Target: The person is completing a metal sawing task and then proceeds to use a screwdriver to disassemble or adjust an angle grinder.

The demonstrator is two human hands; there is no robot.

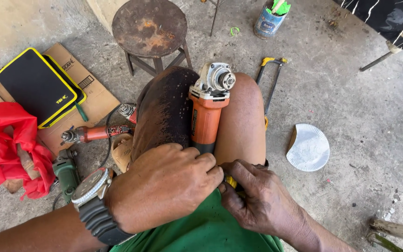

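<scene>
An orange angle grinder point(207, 112) with a silver gear head lies along my lap, between my knees, head pointing away from me. My left hand point(164, 184), with a wristwatch point(92, 186) on it, wraps over the rear end of the grinder. My right hand point(253, 196) presses against it from the right, fingers pinched on a small yellow-handled tool point(231, 182), mostly hidden between both hands. The grinder's rear end is covered by my hands.
A rusty round stool point(149, 28) stands ahead. On the left floor lie a stripped red grinder point(94, 134), a green power tool point(65, 171), a black-and-yellow case point(36, 86) on cardboard, and a red bag point(5, 144). A hacksaw point(270, 84), paper plate point(308, 147) and tin point(269, 21) lie right.
</scene>
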